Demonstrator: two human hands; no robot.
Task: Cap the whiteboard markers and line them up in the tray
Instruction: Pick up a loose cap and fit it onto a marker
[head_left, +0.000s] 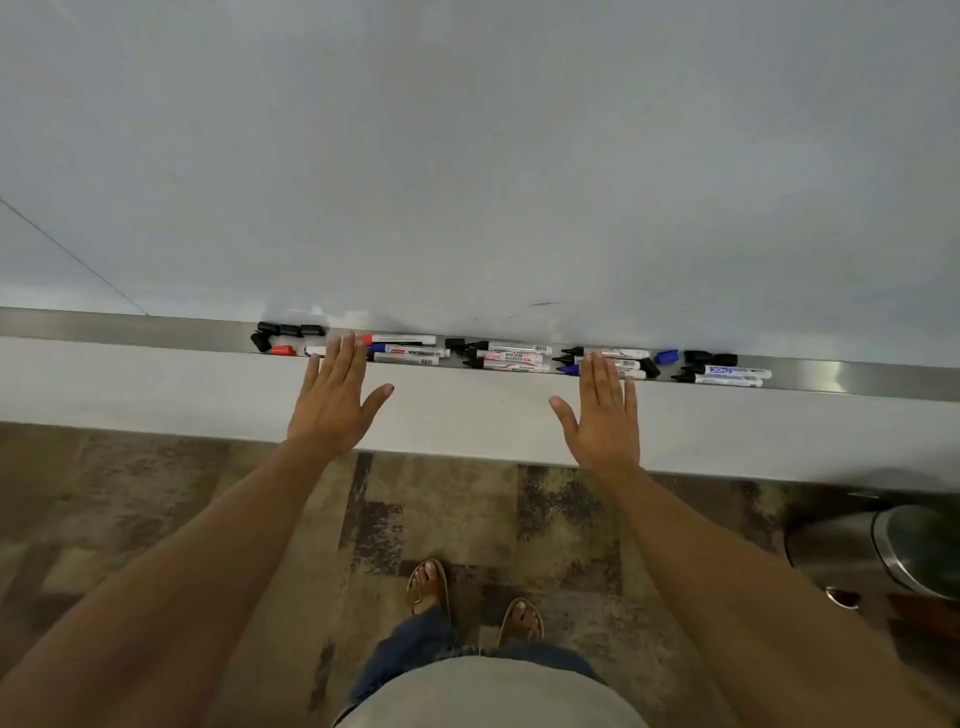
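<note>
Fingers straight, near together, holding nothing — left hand (332, 400) should pinch the red cap (283, 351) at ten o'clock first.

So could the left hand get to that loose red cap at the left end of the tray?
Probably yes. The left hand is open and empty, fingertips already at the tray, and the red cap lies just to their left with nothing covering it.
</note>
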